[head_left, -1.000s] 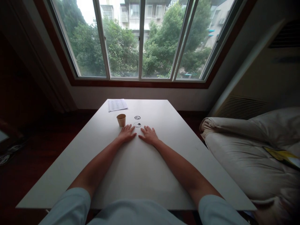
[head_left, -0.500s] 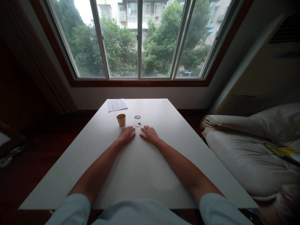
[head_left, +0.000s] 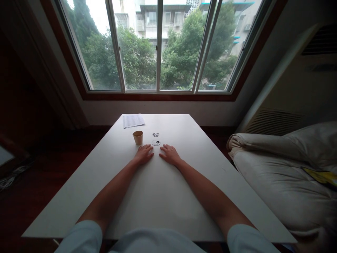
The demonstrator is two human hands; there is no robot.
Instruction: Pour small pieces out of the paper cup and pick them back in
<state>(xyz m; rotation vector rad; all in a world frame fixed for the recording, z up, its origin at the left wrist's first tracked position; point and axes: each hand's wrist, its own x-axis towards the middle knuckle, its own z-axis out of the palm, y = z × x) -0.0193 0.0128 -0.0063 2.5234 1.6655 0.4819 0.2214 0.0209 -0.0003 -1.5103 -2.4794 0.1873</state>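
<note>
My left hand [head_left: 143,154] lies palm down on the white table [head_left: 163,196], fingers stretched forward and nothing held. Just beyond it stands an upright brown paper cup [head_left: 138,138]; what is inside does not show. My right hand [head_left: 170,154] rests flat opposite, its fingers also apart and holding nothing. Past the fingertips, between the two hands, lies a round flat disc [head_left: 154,143] with a dark mark on it. Behind that is a second round piece [head_left: 156,134] with a dark and light pattern, too small to identify.
Printed paper sheets [head_left: 133,121] lie at the table's far left corner. Beyond the table is a window [head_left: 139,70] above a low wall. A beige padded sofa [head_left: 268,179] stands along the right side. Cables [head_left: 13,177] lie on the dark floor at left.
The whole scene sits slightly lower and further right in view, as my head tilted a little. Both hands, the cup, the round pieces and the papers keep their places on the table.
</note>
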